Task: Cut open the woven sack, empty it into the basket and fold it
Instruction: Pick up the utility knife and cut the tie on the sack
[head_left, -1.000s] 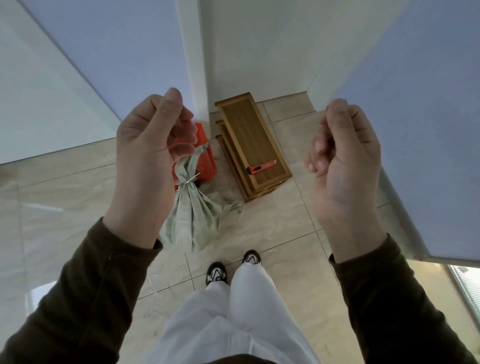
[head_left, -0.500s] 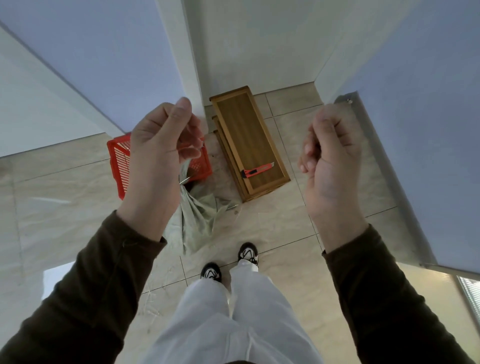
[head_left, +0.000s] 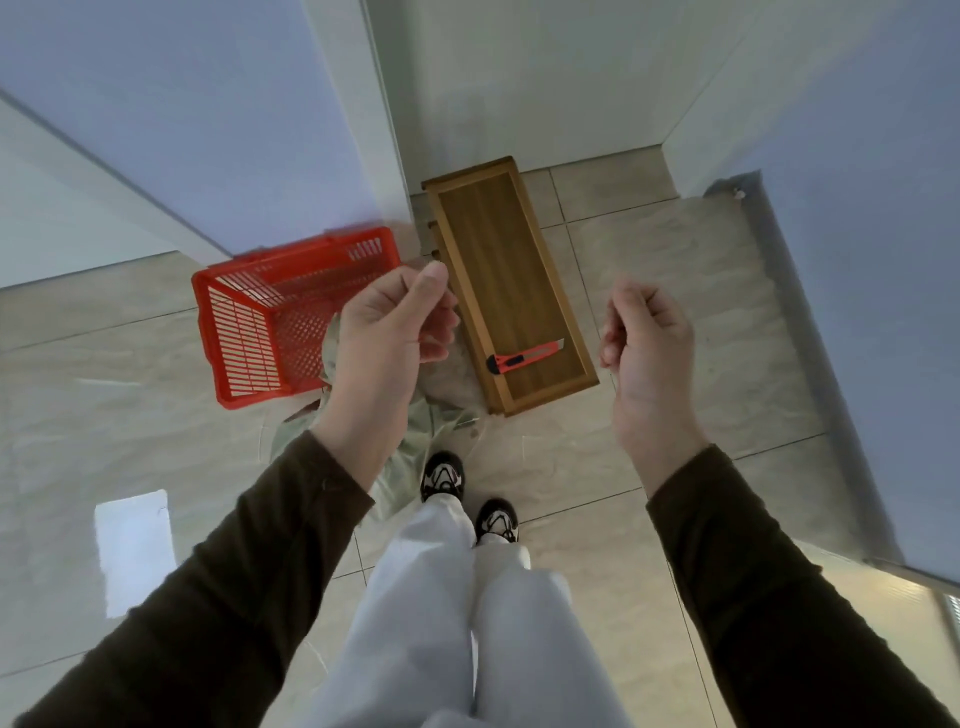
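A pale green woven sack (head_left: 422, 441) lies crumpled on the tiled floor in front of my shoes, mostly hidden behind my left forearm. Just beyond it stands a red plastic basket (head_left: 244, 332), tilted with its opening toward me. A red utility knife (head_left: 524, 357) rests on top of a wooden stand (head_left: 493, 249) to the right of the basket. My left hand (head_left: 395, 322) is raised above the sack with its fingers curled and thumb up, holding nothing I can see. My right hand (head_left: 649, 338) hovers right of the stand, fingers curled, also holding nothing.
White walls and a corner post close in behind the basket and stand. A grey-blue panel with a metal edge (head_left: 779, 312) runs along the right. My white trouser legs and two sneakers (head_left: 441, 475) stand on the beige tiles.
Both hands have dropped lower in the view, staying curled. The view has shifted so the whole red basket now shows, and the sack looks slumped flatter on the floor.
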